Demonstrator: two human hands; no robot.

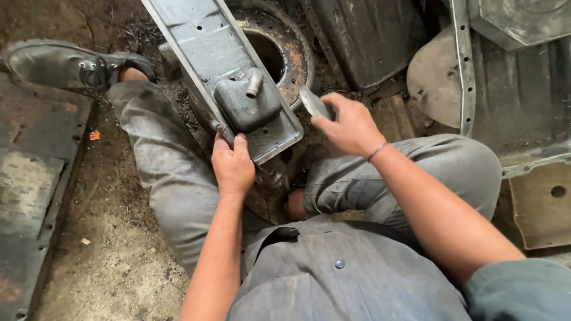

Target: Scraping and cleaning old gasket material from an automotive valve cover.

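A long grey metal pan (199, 44) with a raised box and a short pipe stub (254, 83) near its lower end leans across my lap. My left hand (232, 166) grips the pan's near edge, fingers curled over the rim. My right hand (348, 125) holds a flat grey metal blade-like tool (313, 102) just right of the pan's lower corner. I sit on the ground with my legs in grey trousers spread out.
A rusty round wheel rim (291, 50) lies under the pan. Dark metal sheets and panels (523, 89) with bolt holes are stacked at the right. A flat plate (30, 172) lies on the dirt at the left, beyond my black boot (59, 62).
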